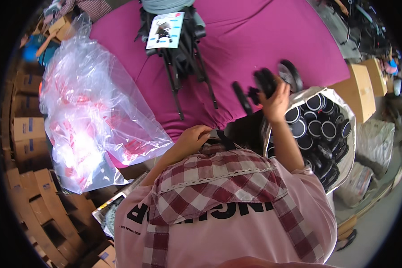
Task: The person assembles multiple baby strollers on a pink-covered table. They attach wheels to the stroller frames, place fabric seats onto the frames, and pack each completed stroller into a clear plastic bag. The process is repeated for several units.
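Observation:
My right hand is closed around a set of black stroller wheels, lifted over the right front edge of the covered table. Slight blur softens the wheels. At the table's front edge, close to my apron, my left hand is curled with its fingers together; whatever they may hold is too small to make out. Beyond it, a folded stroller frame with black legs lies on the magenta cloth. A printed picture card hangs on the frame, and grey fabric shows at its top.
To the right stands a white-rimmed sack full of black wheels. Clear plastic bags drape over the table's left side. Cardboard boxes are stacked at left, and another carton stands beyond the sack.

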`<state>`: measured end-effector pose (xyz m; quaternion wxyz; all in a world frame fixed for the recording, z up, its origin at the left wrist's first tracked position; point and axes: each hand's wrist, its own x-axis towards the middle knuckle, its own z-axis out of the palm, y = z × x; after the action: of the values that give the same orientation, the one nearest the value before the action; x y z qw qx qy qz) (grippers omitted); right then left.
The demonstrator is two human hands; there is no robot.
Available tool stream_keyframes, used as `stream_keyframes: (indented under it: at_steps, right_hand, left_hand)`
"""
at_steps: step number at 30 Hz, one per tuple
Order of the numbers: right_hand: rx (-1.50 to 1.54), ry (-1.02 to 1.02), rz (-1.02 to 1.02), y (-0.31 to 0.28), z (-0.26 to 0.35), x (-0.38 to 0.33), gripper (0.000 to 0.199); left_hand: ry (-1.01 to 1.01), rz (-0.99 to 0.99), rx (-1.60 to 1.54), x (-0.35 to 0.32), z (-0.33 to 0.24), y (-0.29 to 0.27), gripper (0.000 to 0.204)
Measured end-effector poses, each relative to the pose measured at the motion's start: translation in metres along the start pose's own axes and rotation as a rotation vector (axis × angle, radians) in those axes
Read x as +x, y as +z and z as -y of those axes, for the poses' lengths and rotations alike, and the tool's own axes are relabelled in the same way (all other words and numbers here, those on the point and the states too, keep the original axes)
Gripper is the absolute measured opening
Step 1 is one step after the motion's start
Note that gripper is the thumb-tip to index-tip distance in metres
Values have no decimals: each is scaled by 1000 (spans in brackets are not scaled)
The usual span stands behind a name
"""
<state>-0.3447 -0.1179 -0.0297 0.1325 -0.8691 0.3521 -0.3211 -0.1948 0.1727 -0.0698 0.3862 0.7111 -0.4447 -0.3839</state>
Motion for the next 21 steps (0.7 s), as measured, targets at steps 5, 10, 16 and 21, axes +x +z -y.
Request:
stream_keyframes:
  at_steps: [5, 10, 16, 21]
  right_hand:
    - [119, -195, 244, 57, 100, -80, 44]
    - [183, 164, 646, 62, 67, -108, 18]
    - [334, 367, 485, 105, 19, -52, 71]
    - [463, 326, 852, 146, 41, -40, 75]
  left_hand:
    - [24, -402, -329, -23, 60, -35, 63]
    - [-51, -404, -491, -21, 134, -63, 74]
    - [-146, -554, -572, 15, 141, -52, 69]
    - [-78, -696, -412, 42, 159, -67, 61]
